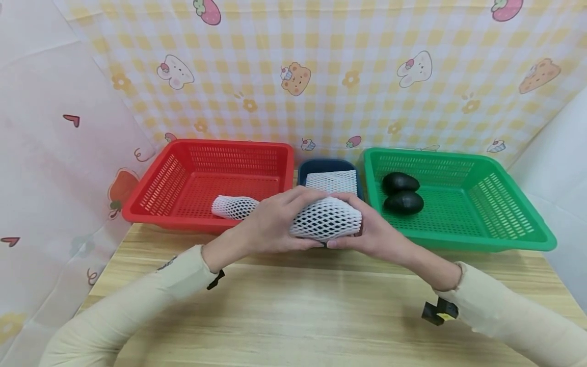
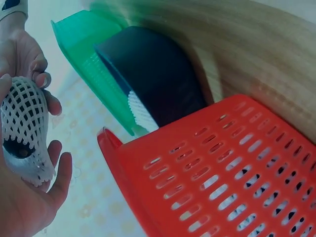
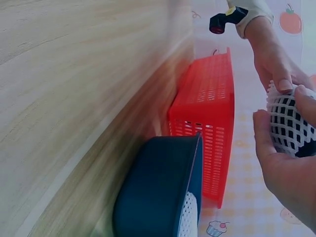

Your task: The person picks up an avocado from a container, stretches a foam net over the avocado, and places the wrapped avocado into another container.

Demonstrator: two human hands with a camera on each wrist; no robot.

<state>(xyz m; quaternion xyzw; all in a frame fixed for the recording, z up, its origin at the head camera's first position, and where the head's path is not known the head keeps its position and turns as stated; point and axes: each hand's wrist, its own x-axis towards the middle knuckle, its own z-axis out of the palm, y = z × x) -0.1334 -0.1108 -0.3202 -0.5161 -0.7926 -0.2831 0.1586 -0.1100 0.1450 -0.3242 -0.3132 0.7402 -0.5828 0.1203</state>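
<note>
Both hands hold a dark avocado in a white foam net sleeve (image 1: 326,219) above the table, in front of the blue bin. My left hand (image 1: 277,219) grips its left side, with the thumb below and the fingers over the top. On the other side my right hand (image 1: 373,229) curls round the right end. The net covers most of the avocado; its dark end (image 2: 19,148) shows through the sleeve's opening in the left wrist view. The right wrist view shows the netted avocado (image 3: 289,123) between both hands.
A red basket (image 1: 160,220) on the left contains a netted piece (image 1: 235,207), partly behind the left arm. Flat white foam nets (image 1: 331,181) lie in the blue bin (image 1: 326,164) at the middle. Two dark avocados (image 1: 403,203) lie in the green basket (image 1: 481,243) at right.
</note>
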